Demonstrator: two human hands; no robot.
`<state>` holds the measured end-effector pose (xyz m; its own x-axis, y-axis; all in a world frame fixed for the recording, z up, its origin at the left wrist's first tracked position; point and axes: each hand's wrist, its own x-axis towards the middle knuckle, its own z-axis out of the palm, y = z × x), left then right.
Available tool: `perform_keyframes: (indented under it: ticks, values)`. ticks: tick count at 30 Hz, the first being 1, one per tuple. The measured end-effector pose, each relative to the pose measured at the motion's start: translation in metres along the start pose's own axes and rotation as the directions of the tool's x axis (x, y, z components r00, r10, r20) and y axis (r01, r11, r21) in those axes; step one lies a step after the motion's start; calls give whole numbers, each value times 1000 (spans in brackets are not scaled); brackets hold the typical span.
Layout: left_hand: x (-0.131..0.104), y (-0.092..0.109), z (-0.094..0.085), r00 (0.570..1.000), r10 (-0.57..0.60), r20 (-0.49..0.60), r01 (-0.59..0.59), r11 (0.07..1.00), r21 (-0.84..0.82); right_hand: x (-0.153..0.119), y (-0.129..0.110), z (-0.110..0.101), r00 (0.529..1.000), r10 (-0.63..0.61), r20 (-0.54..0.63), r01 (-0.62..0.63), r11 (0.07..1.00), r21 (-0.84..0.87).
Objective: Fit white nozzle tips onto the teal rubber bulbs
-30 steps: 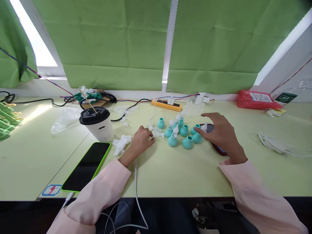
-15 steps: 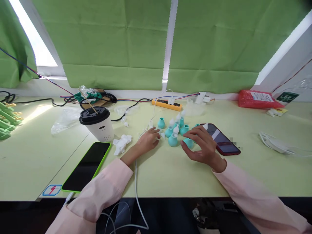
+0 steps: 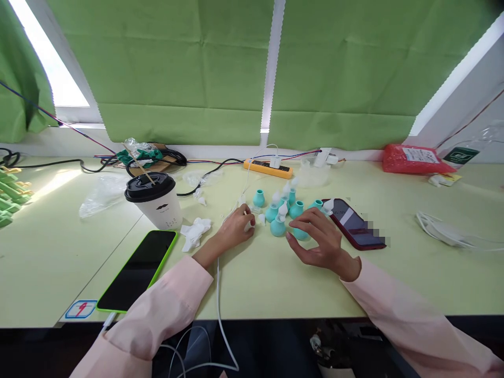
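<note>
Several small teal bulb-shaped pots stand in a group on the table, some with white pointed tips in their necks, such as the front pot [image 3: 277, 227]. One teal pot [image 3: 259, 198] stands apart at the back left with its mouth bare. My left hand [image 3: 236, 229] is left of the group, its fingers closed on a small white piece [image 3: 248, 226]. My right hand [image 3: 318, 240] hovers at the group's right front, thumb and fingers apart with nothing between them, and partly hides a teal pot [image 3: 301, 234].
Left of my hands are a paper cup [image 3: 163, 210], a crumpled tissue [image 3: 196, 233] and a green-edged phone [image 3: 137, 270]. A dark red phone [image 3: 356, 226] lies at the right. Behind are an orange power strip [image 3: 268, 168] and a red package [image 3: 413, 159]. A white cable passes under my left wrist.
My left hand's fingers have curled closed on a small white piece. My right hand has shifted slightly left and remains open.
</note>
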<state>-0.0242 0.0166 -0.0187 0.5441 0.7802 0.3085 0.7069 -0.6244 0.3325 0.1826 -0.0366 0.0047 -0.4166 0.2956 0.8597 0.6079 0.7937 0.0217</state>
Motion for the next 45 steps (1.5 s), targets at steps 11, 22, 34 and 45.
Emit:
perform_keyframes:
  ticks: [11, 22, 34, 45]
  values:
    - [-4, 23, -20, 985, -129, -114, 10, 704, -710, -6, -16, 8, 999, 38, -13, -38, 999, 8]
    - [-16, 49, -15, 979, -65, 193, 202, 171, -964, -12, -19, 20, 983, 145, 113, -144, 989, -17]
    - [-16, 44, -25, 969, -145, 200, 222, 164, -961, -2, -20, 12, 671, 643, 369, -709, 412, 572]
    - [-16, 42, -24, 972, -145, 187, 223, 300, -928, -1, -23, 10, 678, 623, 390, -690, 357, 630]
